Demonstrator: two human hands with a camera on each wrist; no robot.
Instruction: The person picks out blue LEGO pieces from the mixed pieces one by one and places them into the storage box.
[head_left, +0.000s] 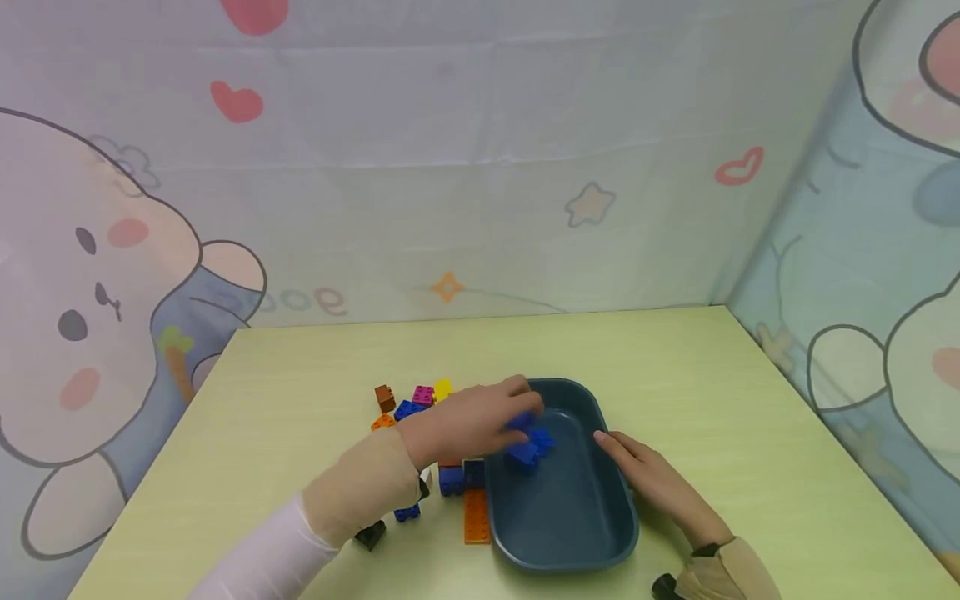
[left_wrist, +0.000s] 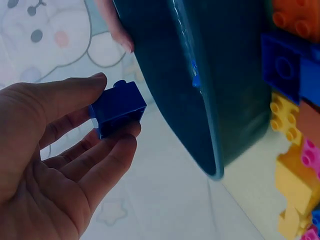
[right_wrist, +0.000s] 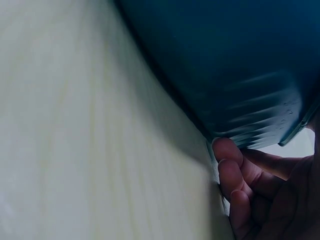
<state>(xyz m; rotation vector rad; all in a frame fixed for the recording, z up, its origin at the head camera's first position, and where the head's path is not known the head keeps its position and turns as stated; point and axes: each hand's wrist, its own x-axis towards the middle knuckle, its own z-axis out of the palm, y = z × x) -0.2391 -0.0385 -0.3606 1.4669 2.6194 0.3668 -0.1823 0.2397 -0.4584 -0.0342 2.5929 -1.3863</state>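
A blue building brick (left_wrist: 119,104) is pinched between the thumb and fingers of my left hand (left_wrist: 75,150). In the head view that hand (head_left: 480,421) hovers over the left side of a dark teal tray (head_left: 566,517). Inside the tray, below the hand, lie blue bricks (head_left: 523,454), partly hidden by the fingers. My right hand (head_left: 660,479) holds the tray's right side, thumb at the rim. The right wrist view shows its curled fingers (right_wrist: 231,175) against the lower outside of the tray wall (right_wrist: 210,55).
Left of the tray lie loose bricks: a long orange one (head_left: 476,518), a brown one (head_left: 385,398), a pink one (head_left: 423,395), a yellow one (head_left: 442,389) and several blue ones. My left forearm covers part of this pile. A cartoon-printed cloth (head_left: 480,167) hangs behind the pale yellow table (head_left: 315,367).
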